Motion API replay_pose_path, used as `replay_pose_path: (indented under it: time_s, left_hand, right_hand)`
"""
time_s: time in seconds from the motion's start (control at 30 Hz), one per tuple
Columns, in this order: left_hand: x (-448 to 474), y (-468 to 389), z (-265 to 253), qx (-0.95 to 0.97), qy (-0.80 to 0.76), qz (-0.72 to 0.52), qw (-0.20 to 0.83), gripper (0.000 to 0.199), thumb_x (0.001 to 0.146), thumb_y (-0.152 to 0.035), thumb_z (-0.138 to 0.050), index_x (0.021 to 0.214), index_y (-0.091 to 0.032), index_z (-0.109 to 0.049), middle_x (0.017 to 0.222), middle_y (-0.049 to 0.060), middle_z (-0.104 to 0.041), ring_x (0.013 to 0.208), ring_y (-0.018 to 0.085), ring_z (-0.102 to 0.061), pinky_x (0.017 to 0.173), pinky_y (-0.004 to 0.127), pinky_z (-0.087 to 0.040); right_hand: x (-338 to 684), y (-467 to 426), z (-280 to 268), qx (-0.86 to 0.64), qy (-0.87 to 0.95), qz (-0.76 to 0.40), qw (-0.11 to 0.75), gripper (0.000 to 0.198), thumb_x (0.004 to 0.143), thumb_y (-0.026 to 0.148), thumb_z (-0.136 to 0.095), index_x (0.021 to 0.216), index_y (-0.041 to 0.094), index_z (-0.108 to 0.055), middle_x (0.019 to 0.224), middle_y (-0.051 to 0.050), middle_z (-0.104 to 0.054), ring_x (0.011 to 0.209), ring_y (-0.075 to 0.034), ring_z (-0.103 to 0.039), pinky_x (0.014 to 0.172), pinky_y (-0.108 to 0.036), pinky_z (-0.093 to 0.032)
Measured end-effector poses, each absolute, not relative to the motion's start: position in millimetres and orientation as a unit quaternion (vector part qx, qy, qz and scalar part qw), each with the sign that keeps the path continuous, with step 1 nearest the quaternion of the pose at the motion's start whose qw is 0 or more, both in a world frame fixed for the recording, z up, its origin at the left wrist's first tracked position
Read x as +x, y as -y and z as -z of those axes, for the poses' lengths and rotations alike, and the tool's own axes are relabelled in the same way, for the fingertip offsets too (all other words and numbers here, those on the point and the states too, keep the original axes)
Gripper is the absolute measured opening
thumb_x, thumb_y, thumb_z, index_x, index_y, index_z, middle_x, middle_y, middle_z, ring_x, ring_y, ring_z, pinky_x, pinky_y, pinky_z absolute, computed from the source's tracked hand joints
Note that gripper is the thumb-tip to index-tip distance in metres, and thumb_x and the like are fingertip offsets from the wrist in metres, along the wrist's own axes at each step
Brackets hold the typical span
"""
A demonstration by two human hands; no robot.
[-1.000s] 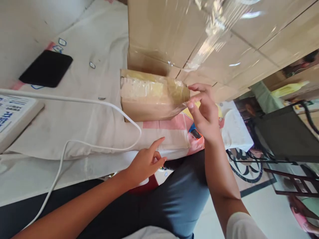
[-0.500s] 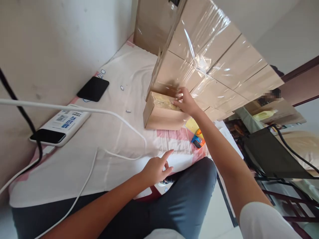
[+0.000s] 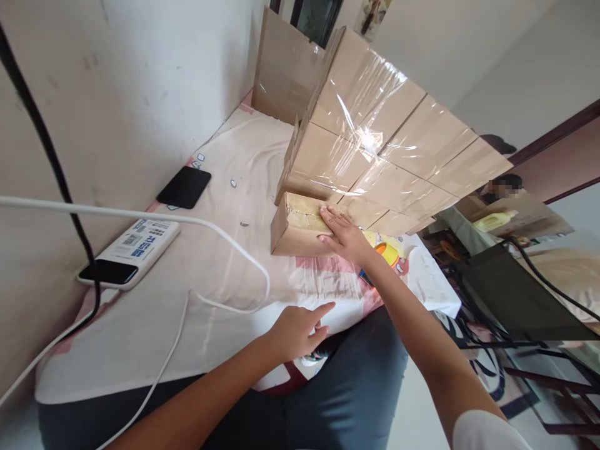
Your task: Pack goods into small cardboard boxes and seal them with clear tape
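Observation:
A small cardboard box [image 3: 300, 240] with yellowish tape along its top lies on the cloth-covered surface. My right hand [image 3: 344, 234] rests on the taped top, fingers extended and the thumb at the near edge. Behind the box leans a stack of cardboard boxes [image 3: 375, 162] under shiny clear film. My left hand [image 3: 295, 334] hovers above the cloth in front of the box, index finger stretched out and nothing in it. Partly hidden by my right forearm is an orange and blue tape dispenser [image 3: 368, 277].
At the left lie a white power bank [image 3: 134, 253] with a cable and a black phone [image 3: 184, 187]. A white cable [image 3: 225, 234] loops across the cloth [image 3: 187, 350]. A dark folding chair [image 3: 504, 300] stands at the right; another person [image 3: 504, 187] is farther back.
My right hand has gone from raised, curled fingers at the box's back edge to lying flatter on its taped top. The view has shifted a little; my left hand keeps its pose.

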State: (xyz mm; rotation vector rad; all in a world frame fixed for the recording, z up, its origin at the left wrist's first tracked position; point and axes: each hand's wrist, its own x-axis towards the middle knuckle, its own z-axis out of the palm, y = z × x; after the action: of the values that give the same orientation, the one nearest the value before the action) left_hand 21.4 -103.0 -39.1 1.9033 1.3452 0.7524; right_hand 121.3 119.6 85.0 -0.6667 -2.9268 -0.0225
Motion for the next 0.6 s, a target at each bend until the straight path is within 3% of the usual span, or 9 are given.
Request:
replay_pose_path:
  time_s: [0.23, 0.33, 0.43, 0.5, 0.6]
  left_hand:
    - [12.8, 91.6, 50.9, 0.692, -0.572, -0.282, 0.338, 0.049, 0.098, -0.036, -0.049, 0.145, -0.028, -0.061, 0.1, 0.0, -0.081, 0.069, 0.018, -0.07, 0.075, 0.032, -0.05]
    - [14.1, 89.3, 59.3, 0.695, -0.581, -0.273, 0.323, 0.045, 0.099, -0.036, -0.047, 0.14, -0.028, -0.065, 0.095, 0.001, -0.081, 0.07, 0.02, -0.071, 0.075, 0.033, -0.05]
    - [17.2, 87.8, 67.4, 0.712, -0.577, -0.255, 0.308, 0.039, 0.099, -0.034, -0.047, 0.128, -0.027, -0.072, 0.087, 0.002, -0.08, 0.073, 0.021, -0.073, 0.075, 0.032, -0.051]
    - [18.7, 87.5, 71.8, 0.72, -0.571, -0.247, 0.306, 0.036, 0.099, -0.033, -0.047, 0.122, -0.027, -0.075, 0.084, 0.002, -0.079, 0.072, 0.021, -0.072, 0.074, 0.031, -0.051]
    - [19.1, 87.6, 75.7, 0.732, -0.562, -0.231, 0.308, 0.035, 0.099, -0.032, -0.047, 0.118, -0.026, -0.075, 0.088, 0.003, -0.079, 0.073, 0.02, -0.072, 0.074, 0.03, -0.051]
  right_hand:
    - [119.6, -119.6, -76.2, -0.216, 0.969, 0.059, 0.104, 0.084, 0.095, 0.054, -0.067, 0.163, 0.015, -0.036, 0.16, -0.016, -0.049, 0.154, -0.034, -0.041, 0.119, -0.054, -0.041]
    - [134.0, -121.5, -63.8, -0.2, 0.96, 0.083, 0.176, 0.064, 0.098, 0.052, -0.065, 0.15, 0.017, -0.055, 0.148, -0.014, -0.062, 0.147, -0.032, -0.051, 0.116, -0.051, -0.044]
    - [152.4, -116.0, -43.5, -0.197, 0.942, 0.131, 0.239, 0.041, 0.105, 0.037, -0.055, 0.142, 0.021, -0.063, 0.145, -0.01, -0.065, 0.144, -0.027, -0.054, 0.119, -0.048, -0.041]
    - [159.1, -106.7, -32.3, -0.218, 0.931, 0.152, 0.249, 0.041, 0.107, 0.029, -0.05, 0.146, 0.024, -0.06, 0.149, -0.008, -0.062, 0.146, -0.025, -0.051, 0.122, -0.049, -0.035]
    - [157.2, -93.7, -27.9, -0.264, 0.928, 0.145, 0.22, 0.05, 0.106, 0.039, -0.049, 0.155, 0.028, -0.05, 0.159, -0.007, -0.053, 0.155, -0.03, -0.038, 0.127, -0.058, -0.02]
